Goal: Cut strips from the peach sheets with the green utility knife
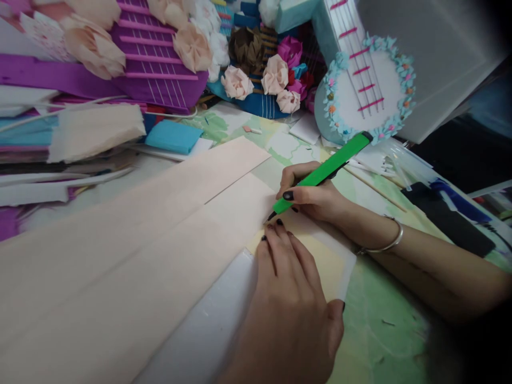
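One pen [330,166] is pinched by the right hand [316,197]; below that grip, card [333,262] is pinned, apparently for steadiness, by the flat, unclenched left hand [292,293].

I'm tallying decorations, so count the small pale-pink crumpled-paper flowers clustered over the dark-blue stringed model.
3: the left pale-pink flower, the upper-middle pale-pink flower and the lower-right pale-pink flower. Others may be hidden behind the crowded decorations.
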`<state>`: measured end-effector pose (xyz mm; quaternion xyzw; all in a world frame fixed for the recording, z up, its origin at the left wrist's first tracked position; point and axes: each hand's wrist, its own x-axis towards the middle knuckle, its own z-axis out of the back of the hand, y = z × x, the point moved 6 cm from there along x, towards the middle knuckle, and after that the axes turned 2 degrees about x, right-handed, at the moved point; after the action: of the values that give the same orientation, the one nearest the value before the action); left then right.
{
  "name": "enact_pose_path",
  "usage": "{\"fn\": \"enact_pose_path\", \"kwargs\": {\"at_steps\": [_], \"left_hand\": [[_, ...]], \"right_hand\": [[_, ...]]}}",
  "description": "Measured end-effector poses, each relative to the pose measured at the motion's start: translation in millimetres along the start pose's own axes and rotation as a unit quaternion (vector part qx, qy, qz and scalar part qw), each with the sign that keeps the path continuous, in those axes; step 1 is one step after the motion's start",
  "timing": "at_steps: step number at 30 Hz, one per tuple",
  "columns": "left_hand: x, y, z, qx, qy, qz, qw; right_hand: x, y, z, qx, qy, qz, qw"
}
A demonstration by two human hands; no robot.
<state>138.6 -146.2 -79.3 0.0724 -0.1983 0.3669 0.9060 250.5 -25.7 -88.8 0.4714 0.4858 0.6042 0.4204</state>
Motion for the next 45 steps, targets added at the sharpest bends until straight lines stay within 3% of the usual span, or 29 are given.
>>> {"fn": "enact_pose_path", "kwargs": {"at_steps": [45], "left_hand": [[1.1, 1.1, 1.3, 0.005, -0.008, -0.002, 1.0]], "right_hand": [[2.3, -0.7, 2.0, 0.04, -0.011, 0.004, 0.999]]}}
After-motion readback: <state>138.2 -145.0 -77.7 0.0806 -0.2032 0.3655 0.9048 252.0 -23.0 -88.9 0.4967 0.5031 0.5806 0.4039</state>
